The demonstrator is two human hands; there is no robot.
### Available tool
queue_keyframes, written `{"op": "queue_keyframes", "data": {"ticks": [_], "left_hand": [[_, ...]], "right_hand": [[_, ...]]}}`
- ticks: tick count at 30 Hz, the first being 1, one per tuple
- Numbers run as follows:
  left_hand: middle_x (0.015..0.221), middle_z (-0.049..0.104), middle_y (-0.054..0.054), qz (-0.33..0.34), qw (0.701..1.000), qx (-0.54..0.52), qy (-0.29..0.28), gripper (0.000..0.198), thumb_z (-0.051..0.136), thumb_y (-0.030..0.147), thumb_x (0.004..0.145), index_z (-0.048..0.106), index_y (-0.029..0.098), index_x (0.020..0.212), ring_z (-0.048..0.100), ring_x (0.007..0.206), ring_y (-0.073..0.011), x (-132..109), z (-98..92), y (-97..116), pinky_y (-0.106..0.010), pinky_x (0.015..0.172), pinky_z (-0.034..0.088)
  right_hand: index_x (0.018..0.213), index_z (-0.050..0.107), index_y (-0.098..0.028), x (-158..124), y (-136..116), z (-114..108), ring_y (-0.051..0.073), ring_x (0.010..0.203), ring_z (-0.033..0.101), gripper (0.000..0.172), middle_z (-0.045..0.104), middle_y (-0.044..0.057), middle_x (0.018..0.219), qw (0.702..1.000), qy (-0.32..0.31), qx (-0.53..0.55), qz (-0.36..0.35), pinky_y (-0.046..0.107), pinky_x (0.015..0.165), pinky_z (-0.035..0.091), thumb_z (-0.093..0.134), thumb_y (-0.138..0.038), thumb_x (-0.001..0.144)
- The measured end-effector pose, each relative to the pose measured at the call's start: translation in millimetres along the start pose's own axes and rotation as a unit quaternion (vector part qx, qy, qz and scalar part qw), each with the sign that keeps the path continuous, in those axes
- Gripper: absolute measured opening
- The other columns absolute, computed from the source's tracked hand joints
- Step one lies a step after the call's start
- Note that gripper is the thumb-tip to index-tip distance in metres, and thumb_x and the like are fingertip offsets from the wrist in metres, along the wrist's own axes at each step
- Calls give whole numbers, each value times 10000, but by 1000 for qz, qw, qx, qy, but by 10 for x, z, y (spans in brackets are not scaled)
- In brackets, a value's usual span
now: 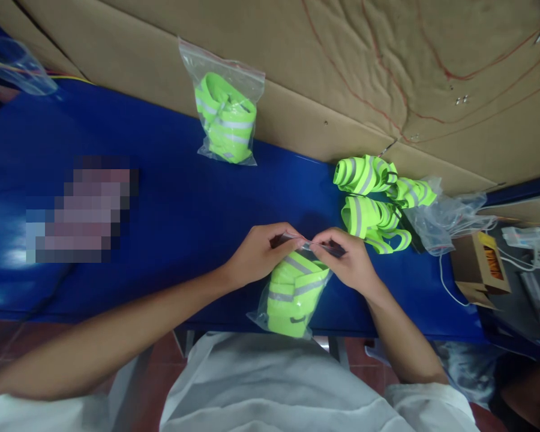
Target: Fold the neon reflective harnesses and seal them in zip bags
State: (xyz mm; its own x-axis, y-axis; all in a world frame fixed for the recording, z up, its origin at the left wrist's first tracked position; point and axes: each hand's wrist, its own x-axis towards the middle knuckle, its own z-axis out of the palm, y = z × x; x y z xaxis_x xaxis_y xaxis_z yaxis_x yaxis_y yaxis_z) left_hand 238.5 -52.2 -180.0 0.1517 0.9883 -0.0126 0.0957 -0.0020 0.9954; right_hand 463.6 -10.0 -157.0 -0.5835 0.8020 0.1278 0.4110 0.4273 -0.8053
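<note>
One packed, one under way, three loose

I see the left hand (261, 253) and right hand (353, 261) pinching the mouth of a bag (292, 285), a green roll (290, 309) inside, at the near edge of the tabletop (162, 180). Beyond the bag, slightly left, a second bag (227, 117) is filled and looks done. To the bag's right, about three loose rolls (369, 217) lie unbagged. I can't tell whether either mouth is sealed.

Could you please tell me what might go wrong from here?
The left hand and right hand pinch the mouth of the bag and cover part of it, so an unclosed gap might go unnoticed. The bag's lower end appears to reach the near edge of the blue table, so it could drop off if released. The neon straps lie close to the right hand and might get knocked.
</note>
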Motion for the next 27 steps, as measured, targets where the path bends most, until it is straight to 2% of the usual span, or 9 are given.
{"op": "queue_keyframes", "data": {"ticks": [5, 10, 20, 23, 27], "left_hand": [[924, 823, -64, -17, 997, -70, -37, 320, 738, 459, 934, 821, 150, 942, 741, 833, -182, 37, -54, 12, -241, 736, 530], [1100, 825, -70, -16, 990, -84, -116, 341, 675, 448, 985, 838, 170, 1096, 776, 1041, -234, 80, -188, 3, -291, 934, 581], [1101, 823, -83, -4, 990, -95, -104, 367, 664, 464, 1001, 822, 156, 1123, 774, 1061, -229, 76, -136, 48, -275, 940, 586], [1095, 824, -76, 7, 993, -76, -85, 363, 644, 462, 1014, 831, 158, 1080, 772, 1046, -221, 64, -132, 54, -263, 930, 582], [1066, 828, -61, 14, 998, -55, -26, 370, 640, 478, 1014, 845, 172, 1050, 766, 992, -207, 78, -168, 36, -252, 910, 562]], "right_hand": [[959, 667, -215, -11, -13, -18, 138, 751, 634, 133, 691, 18, 862, 1000, -13, -28, 0, 267, 714, 506, 640, -330, 1020], [1015, 705, -224, -2, -6, -70, 145, 809, 670, 141, 718, 22, 914, 1000, -22, -9, 14, 265, 742, 522, 675, -362, 1015], [859, 775, -207, 9, -30, -10, 154, 713, 662, 228, 735, 30, 794, 995, 63, 59, 41, 272, 655, 525, 773, -420, 940], [858, 770, -204, 28, 1, -47, 149, 705, 652, 288, 735, 27, 790, 994, 40, 82, 63, 267, 652, 517, 727, -467, 967], [833, 751, -193, 69, 53, -133, 122, 615, 589, 363, 692, 4, 703, 989, -14, 107, 100, 234, 569, 454, 733, -540, 940]]}}
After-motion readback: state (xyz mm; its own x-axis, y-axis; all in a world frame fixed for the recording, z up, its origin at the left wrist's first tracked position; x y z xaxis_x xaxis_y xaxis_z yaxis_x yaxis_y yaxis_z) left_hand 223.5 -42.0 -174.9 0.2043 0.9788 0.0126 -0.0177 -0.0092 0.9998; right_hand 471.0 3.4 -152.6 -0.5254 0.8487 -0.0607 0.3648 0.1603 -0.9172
